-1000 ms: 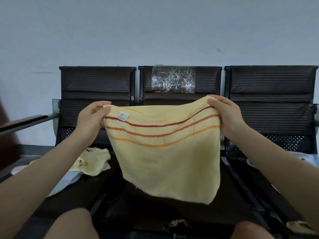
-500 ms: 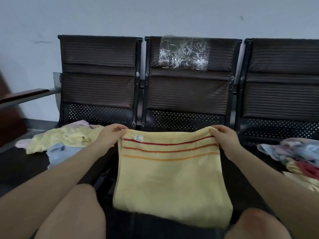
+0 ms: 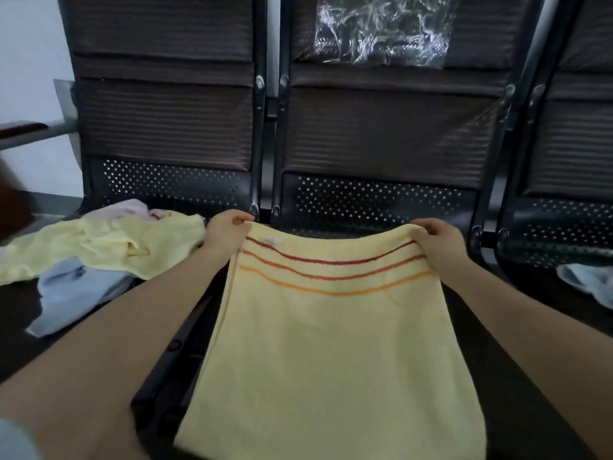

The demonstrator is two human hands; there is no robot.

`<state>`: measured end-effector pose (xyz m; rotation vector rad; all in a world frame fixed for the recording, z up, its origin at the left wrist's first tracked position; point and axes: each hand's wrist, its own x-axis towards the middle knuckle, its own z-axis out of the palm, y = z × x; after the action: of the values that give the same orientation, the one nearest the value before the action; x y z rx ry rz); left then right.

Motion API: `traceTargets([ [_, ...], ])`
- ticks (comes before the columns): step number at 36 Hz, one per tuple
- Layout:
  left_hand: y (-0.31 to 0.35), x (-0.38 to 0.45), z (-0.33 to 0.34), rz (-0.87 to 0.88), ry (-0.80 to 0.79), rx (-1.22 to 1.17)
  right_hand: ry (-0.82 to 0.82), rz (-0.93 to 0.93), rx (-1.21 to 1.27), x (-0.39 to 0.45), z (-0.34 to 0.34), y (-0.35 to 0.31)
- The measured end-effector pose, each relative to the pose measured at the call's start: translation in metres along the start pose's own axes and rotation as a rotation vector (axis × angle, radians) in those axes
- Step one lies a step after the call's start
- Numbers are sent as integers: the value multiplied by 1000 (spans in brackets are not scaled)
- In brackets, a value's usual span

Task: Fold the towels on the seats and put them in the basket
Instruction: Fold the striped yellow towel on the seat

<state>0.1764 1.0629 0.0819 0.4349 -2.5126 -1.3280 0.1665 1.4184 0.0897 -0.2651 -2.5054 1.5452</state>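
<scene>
Left hand [image 3: 229, 229] pinches the far left corner of the striped towel [image 3: 331, 343], right hand [image 3: 438, 242] pinches the far right corner. This towel lies spread on the middle seat [image 3: 497, 360]. At nine o'clock sits a pile [image 3: 99, 250] of towels; at three o'clock, probably another towel [image 3: 587, 283].

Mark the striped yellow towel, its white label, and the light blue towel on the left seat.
striped yellow towel [image 3: 331, 360], head view, plain middle below the stripes.
white label [image 3: 274, 240], head view, centre of the tag near the far left corner.
light blue towel [image 3: 76, 295], head view, middle of the crumpled cloth.
</scene>
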Motion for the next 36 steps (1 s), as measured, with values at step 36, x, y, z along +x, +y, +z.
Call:
traceTargets([
  [36, -43, -165, -50, -305, -411, 150, -491, 292, -82, -143, -52, 23],
])
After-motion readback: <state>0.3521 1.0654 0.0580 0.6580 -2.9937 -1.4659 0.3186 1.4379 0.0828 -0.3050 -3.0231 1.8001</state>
